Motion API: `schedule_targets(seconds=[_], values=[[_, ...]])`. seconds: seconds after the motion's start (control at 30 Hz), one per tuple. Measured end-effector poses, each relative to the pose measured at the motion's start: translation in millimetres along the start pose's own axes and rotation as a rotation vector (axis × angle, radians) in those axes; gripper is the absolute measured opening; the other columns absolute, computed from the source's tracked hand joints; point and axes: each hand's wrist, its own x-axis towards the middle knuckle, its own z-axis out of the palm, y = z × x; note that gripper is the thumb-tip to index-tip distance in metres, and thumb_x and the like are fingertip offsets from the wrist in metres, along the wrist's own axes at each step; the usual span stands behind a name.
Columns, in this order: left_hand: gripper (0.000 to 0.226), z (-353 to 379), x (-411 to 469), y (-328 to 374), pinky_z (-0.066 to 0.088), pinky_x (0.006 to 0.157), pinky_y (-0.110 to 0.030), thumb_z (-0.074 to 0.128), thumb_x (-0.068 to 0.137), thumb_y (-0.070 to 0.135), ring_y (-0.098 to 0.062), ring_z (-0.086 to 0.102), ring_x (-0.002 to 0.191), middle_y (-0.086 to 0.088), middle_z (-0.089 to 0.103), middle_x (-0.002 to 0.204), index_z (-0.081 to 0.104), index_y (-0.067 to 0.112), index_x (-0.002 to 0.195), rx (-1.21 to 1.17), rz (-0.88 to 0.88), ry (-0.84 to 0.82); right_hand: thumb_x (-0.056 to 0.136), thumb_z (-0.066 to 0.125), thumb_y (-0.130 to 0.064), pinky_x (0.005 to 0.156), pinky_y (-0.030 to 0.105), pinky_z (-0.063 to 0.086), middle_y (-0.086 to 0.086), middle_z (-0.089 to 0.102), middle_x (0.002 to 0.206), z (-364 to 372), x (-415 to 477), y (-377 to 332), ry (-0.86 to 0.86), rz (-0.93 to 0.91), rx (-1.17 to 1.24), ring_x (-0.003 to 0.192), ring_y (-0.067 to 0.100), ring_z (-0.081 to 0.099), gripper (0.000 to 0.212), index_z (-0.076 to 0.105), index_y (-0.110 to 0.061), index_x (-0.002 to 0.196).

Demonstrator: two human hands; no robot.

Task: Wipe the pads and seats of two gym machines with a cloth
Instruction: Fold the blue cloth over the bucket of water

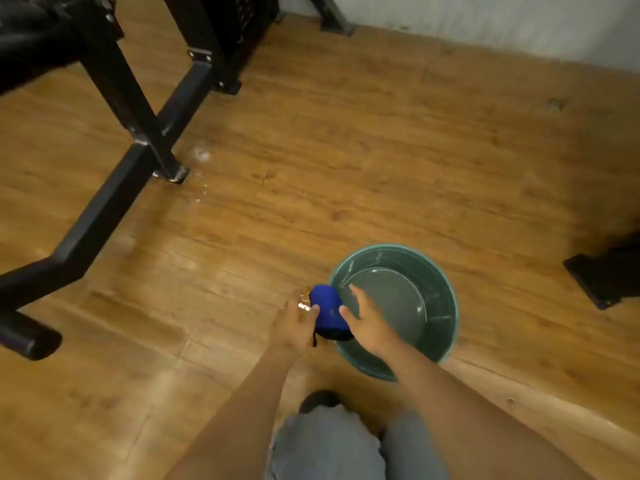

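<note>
Item one: blue cloth, bunched into a roll, low in the centre of the frame, held above the wooden floor at the left rim of the green bucket. Item two: left hand, just left of the cloth; I log it as grasping the roll, thumb laid on the blue fabric, with something small and gold at the fingers that I cannot identify. Item three: right hand, just right of the cloth, released, fingers extended over the bucket, thumb touching the cloth's edge. Item four: water, shallow and clear, in the bucket. Item five: black gym machine frame, running from upper left down to the left edge, well apart from the bucket. Item six: wet patch on the boards beside one frame foot. Item seven: black base plate at the right edge. Item eight: pale wall along the top right. Item nine: grey-trousered knees at bottom centre.
</note>
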Motion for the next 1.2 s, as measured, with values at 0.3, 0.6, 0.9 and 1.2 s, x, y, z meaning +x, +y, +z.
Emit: schedule_targets(seconds=[0.3,0.6,0.9,1.2], values=[[0.042,16.6,44.3,-22.2,0.053,0.075,-0.027,0.064,0.084,0.015,-0.024,0.063,0.105,-0.014,0.066,0.121,0.058,0.006,0.124,-0.723,-0.269,-0.257,0.088,0.065,-0.035,0.101,0.037,0.046,0.007,0.060,0.128,22.9,54.1,21.7,-0.070,0.288,0.567,0.112,0.022,0.059,0.053,0.050,-0.014,0.134],[0.039,-29.6,-15.2,37.1,0.055,0.087,-0.035,0.066,0.087,0.011,-0.022,0.067,0.103,-0.008,0.071,0.110,0.059,0.008,0.124,-0.755,-0.176,-0.181,0.087,0.065,-0.004,0.078,0.040,0.058,0.008,0.069,0.100,-20.7,-9.1,-27.1,0.066,0.269,0.950,0.087,0.021,0.068,0.020,0.059,-0.016,0.103],[0.041,-131.7,-196.4,173.6,0.046,0.101,-0.044,0.057,0.087,0.013,-0.027,0.061,0.116,-0.013,0.065,0.124,0.056,0.005,0.128,-0.913,0.047,-0.298,0.091,0.056,-0.001,0.062,0.027,0.054,0.007,0.068,0.094,-108.9,-175.2,-164.4,-0.055,0.030,1.137,0.076,0.015,0.068,0.020,0.058,-0.013,0.105],[0.040,-202.3,-366.8,275.4,0.054,0.088,-0.038,0.056,0.082,0.016,-0.025,0.067,0.102,-0.014,0.068,0.115,0.059,0.005,0.120,-1.025,0.200,-0.266,0.077,0.064,-0.012,0.080,0.033,0.056,0.016,0.068,0.106,-168.8,-347.7,-293.6,-0.397,-0.171,1.035,0.088,0.024,0.068,0.043,0.060,0.000,0.117]])
